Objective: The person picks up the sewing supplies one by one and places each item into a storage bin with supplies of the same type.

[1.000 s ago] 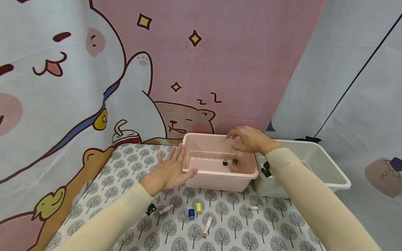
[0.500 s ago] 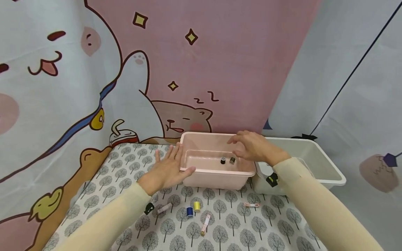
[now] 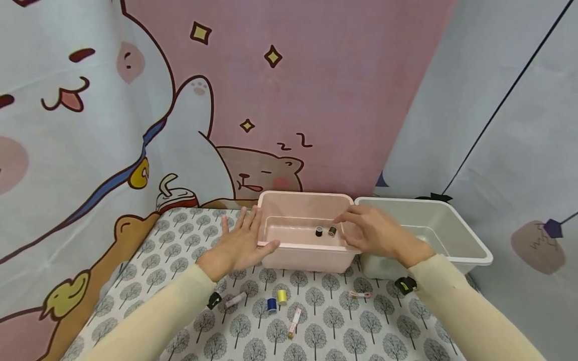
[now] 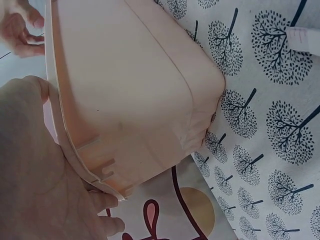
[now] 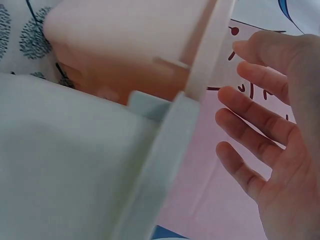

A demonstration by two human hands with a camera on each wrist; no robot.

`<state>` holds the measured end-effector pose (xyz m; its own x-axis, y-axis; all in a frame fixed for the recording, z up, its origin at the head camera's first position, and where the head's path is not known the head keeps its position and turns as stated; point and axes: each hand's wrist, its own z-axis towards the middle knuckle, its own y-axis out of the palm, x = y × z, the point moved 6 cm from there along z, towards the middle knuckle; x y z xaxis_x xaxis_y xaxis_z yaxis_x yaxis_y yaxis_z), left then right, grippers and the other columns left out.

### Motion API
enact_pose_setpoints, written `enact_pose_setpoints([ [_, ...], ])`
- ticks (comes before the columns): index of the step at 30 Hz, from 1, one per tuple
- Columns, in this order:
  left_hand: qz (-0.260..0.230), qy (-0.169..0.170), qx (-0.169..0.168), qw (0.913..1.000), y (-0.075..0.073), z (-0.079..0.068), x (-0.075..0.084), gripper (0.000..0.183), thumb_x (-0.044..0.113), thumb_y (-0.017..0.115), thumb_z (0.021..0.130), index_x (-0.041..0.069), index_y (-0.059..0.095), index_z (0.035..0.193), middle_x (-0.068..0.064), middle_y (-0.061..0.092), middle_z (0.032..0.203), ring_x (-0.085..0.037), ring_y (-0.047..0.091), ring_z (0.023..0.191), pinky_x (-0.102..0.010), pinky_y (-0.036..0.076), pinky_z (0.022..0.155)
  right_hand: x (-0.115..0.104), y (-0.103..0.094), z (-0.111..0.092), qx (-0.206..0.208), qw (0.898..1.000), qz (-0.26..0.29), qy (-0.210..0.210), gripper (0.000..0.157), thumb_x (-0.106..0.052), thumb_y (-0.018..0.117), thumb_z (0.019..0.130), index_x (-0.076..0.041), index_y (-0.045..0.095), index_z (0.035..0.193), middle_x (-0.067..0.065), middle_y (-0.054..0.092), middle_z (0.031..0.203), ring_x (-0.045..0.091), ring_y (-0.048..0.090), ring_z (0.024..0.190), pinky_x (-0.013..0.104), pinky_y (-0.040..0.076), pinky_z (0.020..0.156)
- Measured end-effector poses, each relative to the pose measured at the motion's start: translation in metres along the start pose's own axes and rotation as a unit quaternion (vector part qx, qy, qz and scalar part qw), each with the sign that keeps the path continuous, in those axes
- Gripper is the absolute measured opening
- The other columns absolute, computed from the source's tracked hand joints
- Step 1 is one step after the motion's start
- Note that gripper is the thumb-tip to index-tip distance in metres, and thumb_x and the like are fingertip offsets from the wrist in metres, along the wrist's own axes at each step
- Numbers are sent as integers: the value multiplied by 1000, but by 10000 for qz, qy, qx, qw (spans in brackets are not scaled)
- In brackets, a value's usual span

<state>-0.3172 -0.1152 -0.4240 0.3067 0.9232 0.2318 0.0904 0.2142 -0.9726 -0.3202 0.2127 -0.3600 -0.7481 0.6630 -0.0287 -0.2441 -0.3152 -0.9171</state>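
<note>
My left hand lies with straight, spread fingers against the left end of a pink plastic bin. In the left wrist view its thumb and fingers touch the bin's rim. My right hand hovers over the right end of the pink bin, where it meets a pale grey-white bin. Its fingers are loosely bent with nothing between them, and the right wrist view shows them apart from both rims. Two small thread spools, one black and one dark green, sit inside the pink bin.
On the tree-print cloth in front are a blue thread spool, a yellow one, a pale pink roll, a narrow pink-and-white strip and a small pink bundle. A cartoon curtain hangs behind the bins.
My right hand has shifted right and lower, from above the pink bin's middle-right toward its right end. My left hand stays on the left end. The spools have not moved within the bin.
</note>
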Motion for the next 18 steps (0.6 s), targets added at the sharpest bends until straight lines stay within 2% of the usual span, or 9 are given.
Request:
enact_pose_setpoints([
  [8,-20,-19,54,10000,3,-1,-3,123,98,22,106,9,-1,187,-8,-7,196,-39,-10,184,-81,-19,138,-10,4,-19,206,9998,84,-7,34,-19,92,97,-18,86,131,1,83,122,18,76,97,44,68,89],
  [13,-7,2,88,10000,4,-2,-3,124,99,21,105,9,-1,187,-7,-7,196,-38,-10,184,-81,-21,137,-17,6,-31,123,9994,226,244,34,-22,91,100,-20,85,134,0,82,127,8,72,92,36,68,86],
  [16,7,4,87,10000,3,0,-3,123,98,23,106,9,-1,187,-8,-7,196,-38,-9,184,-82,-21,137,-20,7,-36,221,9992,203,248,35,-24,93,99,-19,85,133,1,82,128,3,72,88,31,68,81],
  [18,9,3,72,10000,3,1,-3,122,97,24,107,9,-1,187,-9,-6,196,-39,-9,184,-83,-20,137,-23,8,-40,348,9991,140,175,35,-24,94,98,-18,86,132,2,82,128,6,74,90,33,69,81],
])
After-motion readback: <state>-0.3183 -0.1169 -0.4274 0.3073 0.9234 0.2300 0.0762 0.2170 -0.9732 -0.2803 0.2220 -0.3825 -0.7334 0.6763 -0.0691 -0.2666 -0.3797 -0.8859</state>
